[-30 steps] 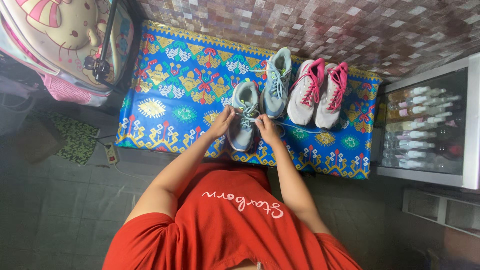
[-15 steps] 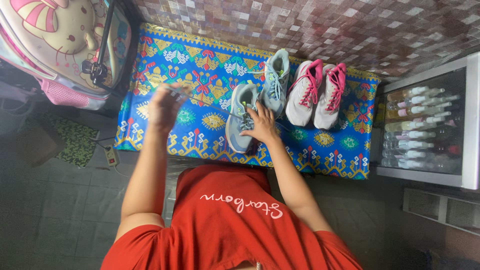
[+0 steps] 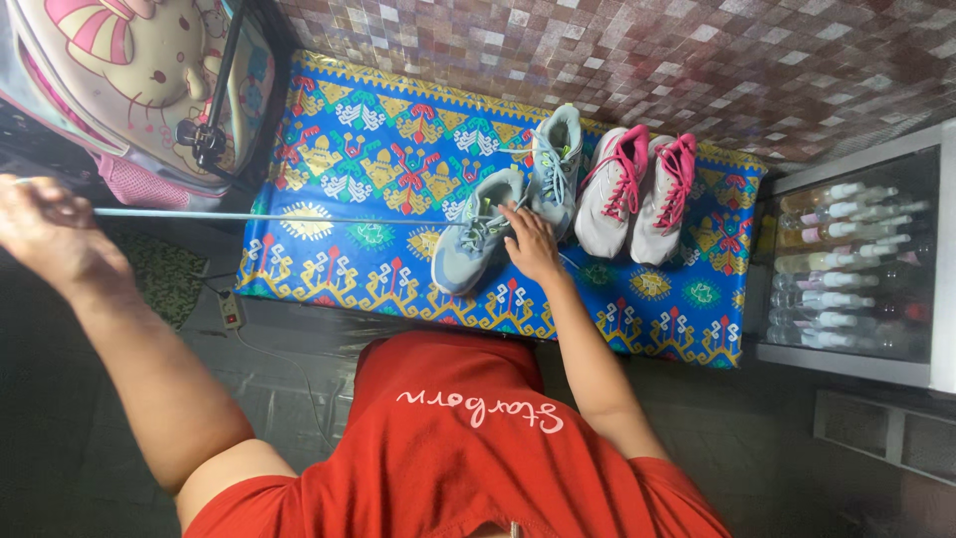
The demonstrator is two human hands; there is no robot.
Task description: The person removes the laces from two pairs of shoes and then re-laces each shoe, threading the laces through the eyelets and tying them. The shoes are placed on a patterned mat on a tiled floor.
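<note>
Head view: left hand [image 3: 45, 234] pinches taut shoelace [image 3: 279, 216]; right hand [image 3: 533, 249] presses grey shoe [image 3: 476, 244], fingers spread.

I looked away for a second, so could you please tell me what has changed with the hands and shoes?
The left hand has swung far out left, drawing the lace taut from the grey shoe, which tilted leftward. The right hand stays pressed on that shoe. The pink-laced pair has not moved.

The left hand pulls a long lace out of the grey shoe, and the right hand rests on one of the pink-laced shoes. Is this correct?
Not quite. In the head view, the right hand rests on the grey shoe itself, holding it down on the patterned mat; the pink-laced shoes lie untouched beside it. The left hand does pull the long lace out sideways.
</note>
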